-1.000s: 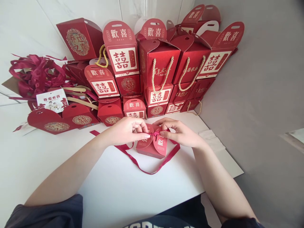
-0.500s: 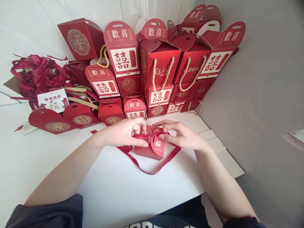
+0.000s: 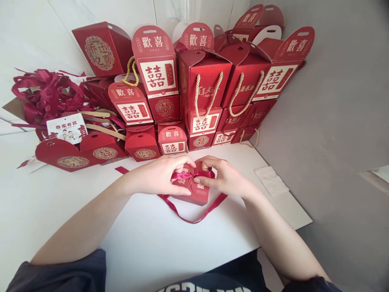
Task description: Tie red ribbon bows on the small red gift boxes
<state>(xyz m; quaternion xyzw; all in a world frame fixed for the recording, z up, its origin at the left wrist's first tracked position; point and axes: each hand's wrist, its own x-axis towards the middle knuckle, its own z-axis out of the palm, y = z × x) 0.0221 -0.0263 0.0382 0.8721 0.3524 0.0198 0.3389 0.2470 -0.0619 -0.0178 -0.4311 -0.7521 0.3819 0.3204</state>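
A small red gift box (image 3: 196, 197) with Chinese characters sits on the white table, its curved top flaps folded together. A dark pink satin ribbon (image 3: 184, 175) passes through the flaps and is gathered in the middle of the top. My left hand (image 3: 161, 174) curls round the ribbon's left side, thumb low over the lid and fingers above. From the right, my right hand (image 3: 223, 176) pinches the ribbon beside the gathered middle, its thumb on the lid. Part of the ribbon loops on the table in front of the box, and its far left end pokes out behind my left wrist.
Red gift boxes (image 3: 205, 85), some with gold rope handles, stand stacked along the back wall. At the left, a heap of pink ribbons (image 3: 51, 95) and a white printed card (image 3: 67, 129) lie over an open red box (image 3: 75, 156). White paper (image 3: 271, 180) lies at the right.
My right hand has moved left, closer to the middle of the box top. My left fingers have shifted slightly inward and down. The top flaps now lie flatter.
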